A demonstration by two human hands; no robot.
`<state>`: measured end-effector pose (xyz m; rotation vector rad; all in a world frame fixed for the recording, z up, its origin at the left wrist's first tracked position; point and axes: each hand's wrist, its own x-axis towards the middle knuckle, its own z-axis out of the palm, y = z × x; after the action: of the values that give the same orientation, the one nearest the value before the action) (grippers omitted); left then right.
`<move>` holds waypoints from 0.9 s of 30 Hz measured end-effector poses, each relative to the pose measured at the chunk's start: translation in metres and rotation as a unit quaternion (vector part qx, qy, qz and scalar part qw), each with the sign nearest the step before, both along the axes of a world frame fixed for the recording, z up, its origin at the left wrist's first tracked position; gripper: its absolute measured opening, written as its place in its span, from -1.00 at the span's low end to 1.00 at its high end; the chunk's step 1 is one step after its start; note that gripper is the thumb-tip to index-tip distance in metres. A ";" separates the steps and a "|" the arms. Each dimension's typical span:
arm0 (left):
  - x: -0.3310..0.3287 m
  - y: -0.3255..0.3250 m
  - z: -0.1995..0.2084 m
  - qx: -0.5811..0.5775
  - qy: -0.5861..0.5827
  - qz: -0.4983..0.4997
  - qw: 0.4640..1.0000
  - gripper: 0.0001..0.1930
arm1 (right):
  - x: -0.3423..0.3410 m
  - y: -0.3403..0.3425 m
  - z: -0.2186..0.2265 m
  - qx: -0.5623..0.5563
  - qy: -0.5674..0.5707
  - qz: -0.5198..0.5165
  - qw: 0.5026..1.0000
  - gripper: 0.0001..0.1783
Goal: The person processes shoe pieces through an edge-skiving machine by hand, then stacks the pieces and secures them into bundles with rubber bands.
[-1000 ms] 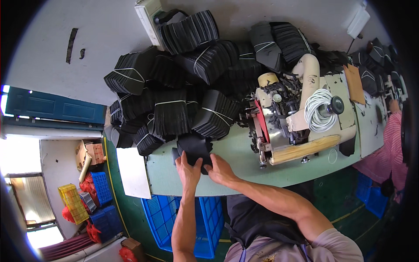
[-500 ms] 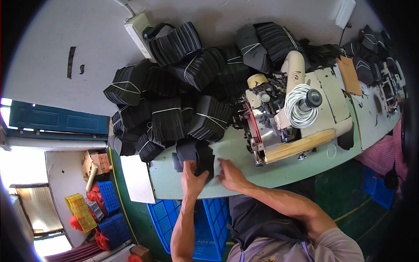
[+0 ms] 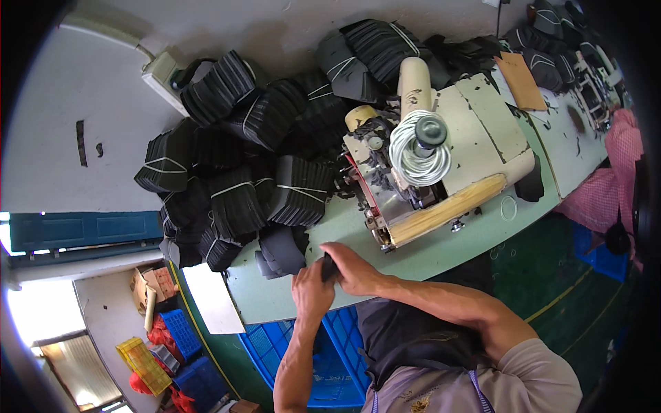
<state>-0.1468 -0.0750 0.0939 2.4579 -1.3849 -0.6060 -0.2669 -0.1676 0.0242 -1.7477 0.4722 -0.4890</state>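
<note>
My left hand (image 3: 311, 290) and my right hand (image 3: 350, 270) meet over the front edge of the pale green table (image 3: 427, 265). Gripped between them is a small stack of black flat pieces (image 3: 329, 267), seen almost edge-on; fingers cover most of it. Both hands are closed on it, thumbs along its top. Just beyond my left hand, loose black pieces (image 3: 281, 251) lie fanned on the table. Behind those rises a heap of black bundles (image 3: 237, 206), each tied with a white band.
To the right stands a cream machine (image 3: 482, 127) with a wooden front bar and a coil of white cord (image 3: 420, 153). A white board (image 3: 215, 299) lies at the table's left end. Blue crates (image 3: 337, 372) sit below the edge. Brown card (image 3: 521, 81) rests at the far right.
My left hand has lifted black pieces off the loose pile and brought them right. My right hand, apart and empty before, has closed on them too. The view has shifted.
</note>
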 end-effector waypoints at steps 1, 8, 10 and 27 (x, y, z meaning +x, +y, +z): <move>-0.001 -0.002 0.007 0.032 0.090 0.109 0.989 -0.54 | -0.004 -0.002 0.005 0.001 -0.002 -0.003 1.000 -0.14; -0.042 -0.032 0.049 -0.288 0.547 0.353 0.703 -0.46 | -0.053 -0.002 0.086 0.427 -0.073 -0.026 0.901 -0.31; -0.049 -0.043 0.074 -0.315 0.629 0.275 0.656 -0.33 | -0.073 -0.015 0.105 0.511 -0.109 0.000 0.852 -0.31; -0.052 -0.115 0.121 -0.070 0.654 0.067 0.750 -0.42 | -0.144 -0.039 0.140 0.563 -0.128 -0.153 0.802 -0.50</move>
<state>-0.1990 -0.1899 0.2146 1.2689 -0.5647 -1.6265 -0.4114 -0.2067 0.1641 -0.4377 0.6642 -0.5004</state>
